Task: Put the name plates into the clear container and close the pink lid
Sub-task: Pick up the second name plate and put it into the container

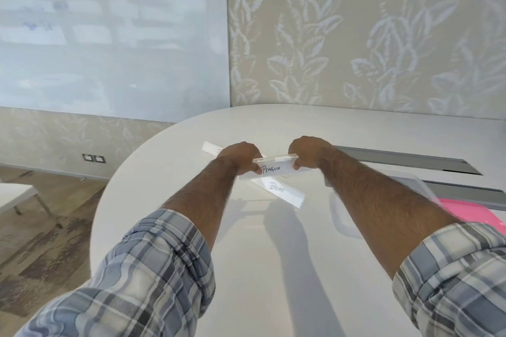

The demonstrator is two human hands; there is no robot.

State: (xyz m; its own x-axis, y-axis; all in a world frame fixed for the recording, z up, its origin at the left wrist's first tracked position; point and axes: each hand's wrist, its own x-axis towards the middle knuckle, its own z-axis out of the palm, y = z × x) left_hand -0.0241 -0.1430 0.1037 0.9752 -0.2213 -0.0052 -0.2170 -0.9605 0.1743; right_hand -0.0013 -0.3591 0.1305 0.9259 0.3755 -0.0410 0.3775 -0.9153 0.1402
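A clear name plate marked "PENGUIN" (276,168) is held above the white table (273,268). My left hand (242,157) grips its left end and my right hand (308,153) grips its right end. Under it a second name plate with faint writing (284,191) lies flat on the table. A third plate (212,148) shows beyond my left hand, partly hidden. The clear container (342,216) sits at the right, mostly covered by my right forearm. Its pink lid (468,213) lies beside it at the right edge.
Two grey cable slots (405,161) run across the table behind the container. The table's rounded edge curves on the left, with wooden floor and a white side table (16,194) below. A patterned wall stands behind.
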